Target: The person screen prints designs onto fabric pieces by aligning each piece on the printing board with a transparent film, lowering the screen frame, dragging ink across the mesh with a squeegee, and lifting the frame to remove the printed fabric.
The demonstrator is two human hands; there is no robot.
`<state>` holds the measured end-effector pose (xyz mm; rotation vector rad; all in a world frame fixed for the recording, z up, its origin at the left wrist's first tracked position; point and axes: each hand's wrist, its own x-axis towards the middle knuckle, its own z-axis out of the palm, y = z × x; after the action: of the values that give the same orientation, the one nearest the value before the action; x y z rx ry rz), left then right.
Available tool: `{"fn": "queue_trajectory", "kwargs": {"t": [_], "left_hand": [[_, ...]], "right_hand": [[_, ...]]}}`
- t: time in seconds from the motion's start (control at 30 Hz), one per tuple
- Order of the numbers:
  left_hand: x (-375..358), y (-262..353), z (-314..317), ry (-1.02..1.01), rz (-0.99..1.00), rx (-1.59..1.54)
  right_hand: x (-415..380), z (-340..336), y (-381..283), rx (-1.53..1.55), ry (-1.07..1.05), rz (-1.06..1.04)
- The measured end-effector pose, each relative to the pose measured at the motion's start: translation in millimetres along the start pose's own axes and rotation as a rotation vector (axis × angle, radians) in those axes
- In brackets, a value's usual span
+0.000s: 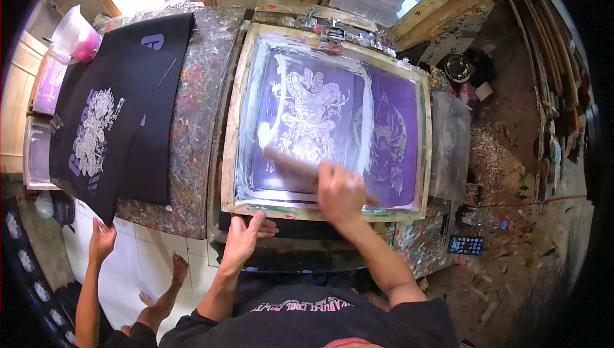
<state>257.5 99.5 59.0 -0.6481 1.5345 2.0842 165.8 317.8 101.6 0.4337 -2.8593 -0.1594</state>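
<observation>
A wooden-framed printing screen (pixel 231 156) with purple mesh and a pale figure pattern lies in front of me, with white ink streaked along its inner edges. My right hand (pixel 341 194) is closed on a long squeegee (pixel 291 164) that lies slantwise over the mesh. Against the frame's near edge, at its left corner, rests my left hand (pixel 247 236), its fingers spread and partly over the wood. Black fabric (pixel 291 228) shows under the near edge of the frame.
Black printed fabric (pixel 137 79) covers the left table, its near corner held by another person's hand (pixel 102 240). A pink-stained tub (pixel 77 38) stands back left. Metal hinge clamps (pixel 331 39) sit behind the screen; a phone (pixel 466 245) lies to the right.
</observation>
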Motion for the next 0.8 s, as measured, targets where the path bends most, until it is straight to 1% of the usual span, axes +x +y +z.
{"fn": "queue_trajectory", "kwargs": {"t": [0.03,0.07,0.13,0.2,0.23,0.27,0.3,0.33,0.37,0.43,0.47,0.53,0.6,0.67,0.73,0.77,0.8], "left_hand": [[0.3,0.5,-0.9,0.001,-0.012,0.008],[-0.6,-0.4,-1.8,0.000,-0.008,0.020],[0.6,-2.6,-2.8,-0.042,0.017,0.006],[-3.6,2.7,1.7,-0.013,0.033,-0.025],[-3.7,4.3,3.1,-0.011,0.044,-0.031],[-4.8,3.0,2.6,-0.007,0.048,-0.041],[-4.5,-0.9,0.7,0.008,0.054,-0.042],[-1.2,-5.0,-0.9,-0.005,0.047,-0.051],[1.6,-5.3,-1.1,-0.018,0.032,-0.062],[1.3,-2.5,-1.5,-0.008,0.014,-0.076],[-0.4,-0.2,0.9,-0.016,0.015,-0.083],[0.2,2.5,3.2,-0.010,-0.008,-0.093],[-1.1,7.5,5.1,0.024,-0.063,-0.077],[1.3,8.4,1.0,-0.022,-0.053,-0.044],[1.2,4.7,2.4,0.000,-0.015,-0.049],[0.0,2.8,2.8,-0.009,-0.008,-0.035],[-1.2,1.0,4.3,0.022,0.008,-0.029]], "right_hand": [[-10.0,-6.0,-5.1,0.159,-0.052,-0.042],[-2.1,-7.2,-0.4,0.165,-0.045,-0.032],[46.1,-1.4,26.8,0.431,-0.272,-0.145],[114.2,22.7,53.2,0.364,-0.183,-0.203],[153.0,38.0,62.7,0.283,-0.061,-0.165],[196.0,54.0,77.8,0.167,-0.020,-0.138],[226.7,56.7,90.3,0.177,0.002,-0.093],[246.1,57.8,97.3,0.187,0.022,-0.048],[248.7,53.4,95.2,0.196,0.019,-0.061],[229.5,53.6,86.4,0.178,0.035,-0.072],[210.7,56.7,78.2,0.182,-0.004,-0.090],[157.4,50.2,67.5,0.152,-0.004,-0.104],[106.0,27.8,50.7,0.143,-0.074,-0.132],[52.5,10.2,32.7,0.137,-0.019,-0.227],[4.7,-1.9,15.6,0.183,-0.030,-0.238],[-11.3,-9.3,8.8,0.225,-0.047,-0.222],[-24.6,-16.7,4.1,0.263,-0.061,-0.204]]}}
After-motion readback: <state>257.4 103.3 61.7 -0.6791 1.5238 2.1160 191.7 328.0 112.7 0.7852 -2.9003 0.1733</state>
